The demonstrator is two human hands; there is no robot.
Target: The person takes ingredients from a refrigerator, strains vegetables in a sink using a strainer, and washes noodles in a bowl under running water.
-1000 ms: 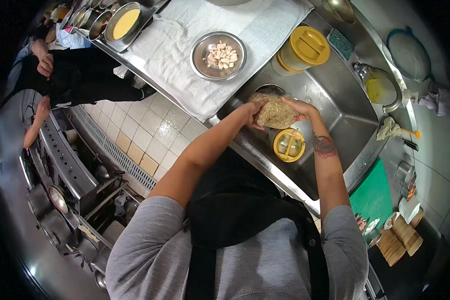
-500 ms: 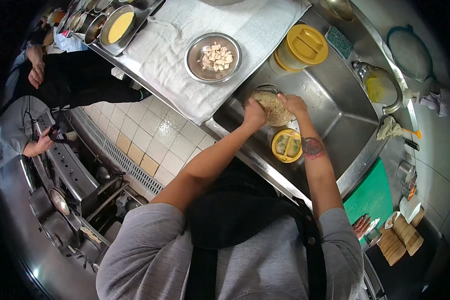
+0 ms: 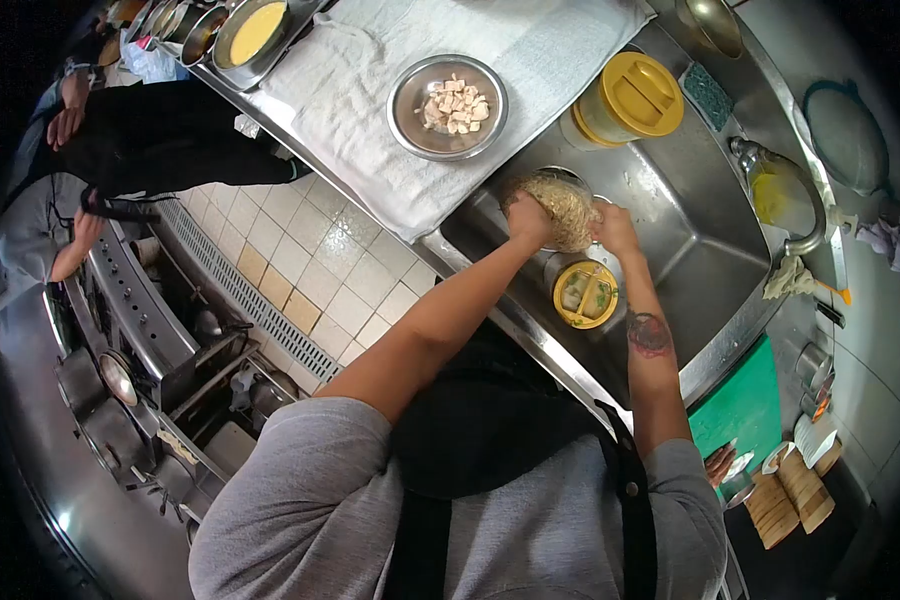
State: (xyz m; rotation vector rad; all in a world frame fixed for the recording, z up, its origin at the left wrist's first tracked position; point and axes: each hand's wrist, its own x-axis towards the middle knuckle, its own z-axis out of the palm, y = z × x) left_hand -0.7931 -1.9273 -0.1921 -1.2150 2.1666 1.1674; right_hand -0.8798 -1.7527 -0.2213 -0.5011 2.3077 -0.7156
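Observation:
Over the sink, a metal bowl (image 3: 577, 178) holds a pale tan, stringy mass (image 3: 568, 208) that looks like noodles; its exact kind is unclear. My left hand (image 3: 528, 220) is curled into the mass on its left side, fingertips partly hidden. On the right side, my right hand (image 3: 615, 228) grips the bowl's edge with fingers closed. Just below the bowl, close to both wrists, stands a container with a yellow lid rim (image 3: 584, 295) and pale and green contents.
The steel sink (image 3: 710, 265) has a faucet (image 3: 815, 225) at right. A large yellow-lidded tub (image 3: 642, 95) stands at its upper corner. On a white towel (image 3: 350, 120) sits a bowl of pale cubes (image 3: 457, 105). A co-worker's hand (image 3: 67, 120) shows at left; a green board (image 3: 745, 395) lies lower right.
The view has shifted, so the surroundings sit slightly right and lower. My right hand has moved from over the mass to the bowl's edge, and more of the metal rim shows.

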